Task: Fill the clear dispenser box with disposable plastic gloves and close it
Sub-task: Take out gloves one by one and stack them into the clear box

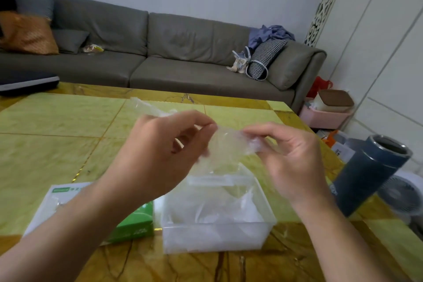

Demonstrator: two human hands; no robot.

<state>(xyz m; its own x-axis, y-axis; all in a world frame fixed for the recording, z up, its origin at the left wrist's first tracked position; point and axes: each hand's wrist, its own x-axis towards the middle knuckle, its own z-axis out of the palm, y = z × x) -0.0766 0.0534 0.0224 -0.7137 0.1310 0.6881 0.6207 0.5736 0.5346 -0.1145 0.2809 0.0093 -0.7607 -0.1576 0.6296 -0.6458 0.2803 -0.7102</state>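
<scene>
Nearest me, the clear box (217, 233) sits open-topped on the yellow table (57, 139), with loose gloves (212, 208) already lying inside. Directly above the box, my left hand (160, 155) and right hand (290, 160) each pinch one end of a thin plastic glove (226, 144), stretched between them. Just left of the box lies a green and white carton (91, 210). Right of the box stands a dark blue flask (375, 174).
</scene>
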